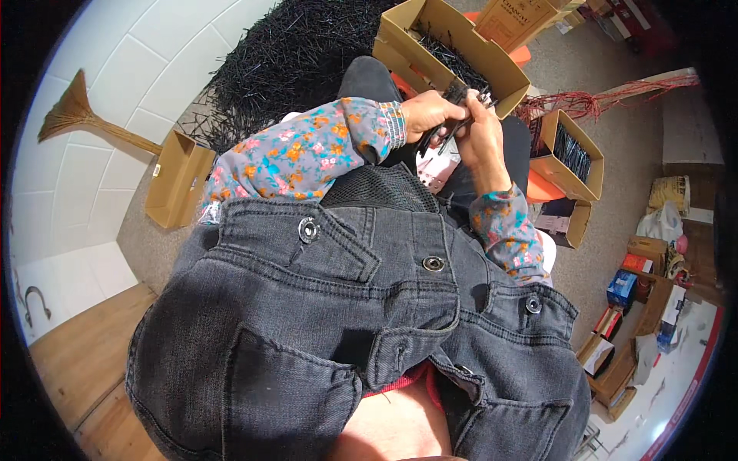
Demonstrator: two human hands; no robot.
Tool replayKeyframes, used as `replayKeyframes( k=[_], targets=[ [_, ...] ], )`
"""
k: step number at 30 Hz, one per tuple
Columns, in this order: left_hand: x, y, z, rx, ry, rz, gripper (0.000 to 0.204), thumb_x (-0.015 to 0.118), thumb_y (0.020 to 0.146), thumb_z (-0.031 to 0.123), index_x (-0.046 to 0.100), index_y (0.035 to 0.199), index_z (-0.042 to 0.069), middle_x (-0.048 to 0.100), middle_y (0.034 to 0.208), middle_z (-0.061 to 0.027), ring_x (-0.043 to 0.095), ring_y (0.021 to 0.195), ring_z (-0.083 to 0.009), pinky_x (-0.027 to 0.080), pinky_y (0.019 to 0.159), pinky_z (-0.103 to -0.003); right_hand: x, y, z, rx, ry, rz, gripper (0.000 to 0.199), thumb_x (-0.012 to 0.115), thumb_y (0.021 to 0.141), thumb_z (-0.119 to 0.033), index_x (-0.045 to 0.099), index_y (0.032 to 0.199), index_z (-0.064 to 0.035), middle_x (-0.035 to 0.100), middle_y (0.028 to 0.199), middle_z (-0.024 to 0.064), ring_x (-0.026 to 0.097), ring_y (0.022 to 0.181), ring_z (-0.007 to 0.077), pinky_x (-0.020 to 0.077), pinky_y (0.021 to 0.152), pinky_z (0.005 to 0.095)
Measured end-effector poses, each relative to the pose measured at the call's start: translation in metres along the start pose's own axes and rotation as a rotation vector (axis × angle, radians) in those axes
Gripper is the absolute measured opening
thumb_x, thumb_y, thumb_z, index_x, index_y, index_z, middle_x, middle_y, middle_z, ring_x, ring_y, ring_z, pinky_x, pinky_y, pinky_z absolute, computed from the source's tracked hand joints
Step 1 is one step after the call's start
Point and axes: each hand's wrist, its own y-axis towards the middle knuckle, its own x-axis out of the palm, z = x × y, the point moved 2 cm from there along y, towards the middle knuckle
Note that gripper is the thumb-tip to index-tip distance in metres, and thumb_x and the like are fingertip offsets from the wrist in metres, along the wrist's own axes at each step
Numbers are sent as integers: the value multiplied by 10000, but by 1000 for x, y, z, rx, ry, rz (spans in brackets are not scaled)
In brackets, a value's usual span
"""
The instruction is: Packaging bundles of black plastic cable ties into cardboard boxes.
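My left hand [432,112] is closed around a bundle of thin black strips [455,94], whose dark tips stick up past the fingers. Close against it, my right hand [483,140] has its fingers bent in on the same bundle, where some pale ends show. More black strips hang below the fingers. Just beyond both hands, an open cardboard box [503,67] holds many similar strips. Under the hands, a light pink perforated thing [437,170] shows between my knees. The exact kind of the strips is too small to tell.
A large heap of black strips [288,65] lies on the floor at the far left, near a straw broom [77,115] and a cardboard box [178,184]. Another box of strips [573,150] and a red wire bundle [569,104] stand right. Assorted packages line the right wall.
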Motion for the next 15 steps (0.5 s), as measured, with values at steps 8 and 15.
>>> replayKeyframes(
  k=[8,15],
  targets=[
    [-10,2,14,21,5,-82,216,537,878,265,561,853,52,567,630,-20,510,495,-75,410,409,-213,-15,23,-8,-33,-140,-72,177,443,917,-261,482,930,-88,488,767,2,489,610,97,432,487,233],
    [16,-22,30,-78,-153,-29,231,495,908,272,538,936,47,449,597,40,453,534,-92,403,468,-229,4,14,-41,-244,41,8,339,447,919,-319,462,1113,-41,560,927,47,553,704,143,481,581,277]
  ],
)
